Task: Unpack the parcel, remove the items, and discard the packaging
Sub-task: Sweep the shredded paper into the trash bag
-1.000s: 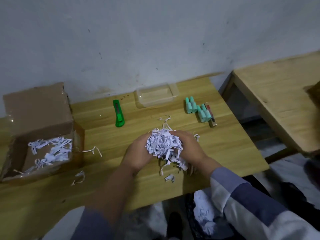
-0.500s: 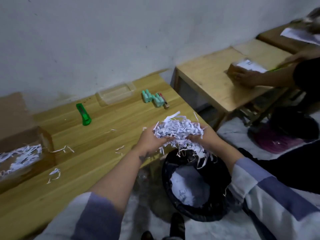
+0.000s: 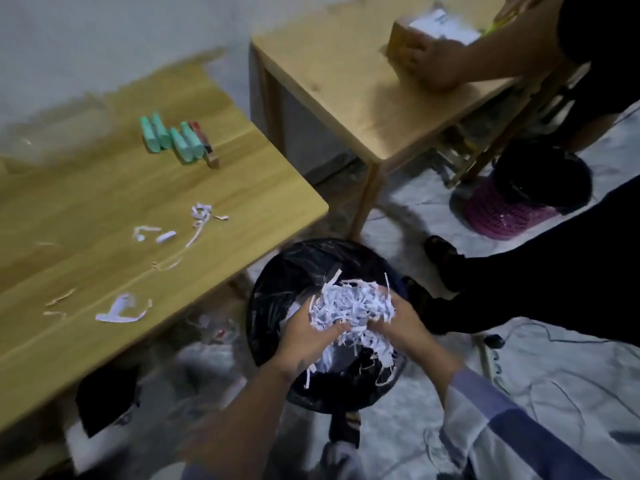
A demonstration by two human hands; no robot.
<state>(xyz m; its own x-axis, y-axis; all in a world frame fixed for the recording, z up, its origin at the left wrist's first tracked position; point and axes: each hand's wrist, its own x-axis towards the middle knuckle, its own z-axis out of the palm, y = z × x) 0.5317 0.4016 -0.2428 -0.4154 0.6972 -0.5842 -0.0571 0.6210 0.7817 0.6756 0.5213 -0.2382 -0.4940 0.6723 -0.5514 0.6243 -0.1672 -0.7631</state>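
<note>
Both my hands cup a bundle of white shredded paper (image 3: 351,306) over a bin lined with a black bag (image 3: 277,282) that stands on the floor by the table corner. My left hand (image 3: 308,336) holds the bundle from the left, my right hand (image 3: 403,327) from the right. Some strips hang down into the bin. On the wooden table (image 3: 104,202), several mint green items and a small reddish one (image 3: 175,140) lie in a row near the far edge. The parcel box is out of view.
Loose paper strips (image 3: 194,223) lie scattered on the table. A second wooden table (image 3: 346,84) stands to the right, where another person's hand (image 3: 433,60) holds a cardboard box. A purple basket (image 3: 502,213) with a black bag sits on the floor, and cables run across it.
My view has swung right and down. My hands have carried the shredded paper off the table's edge and lower, over the black-lined bin.
</note>
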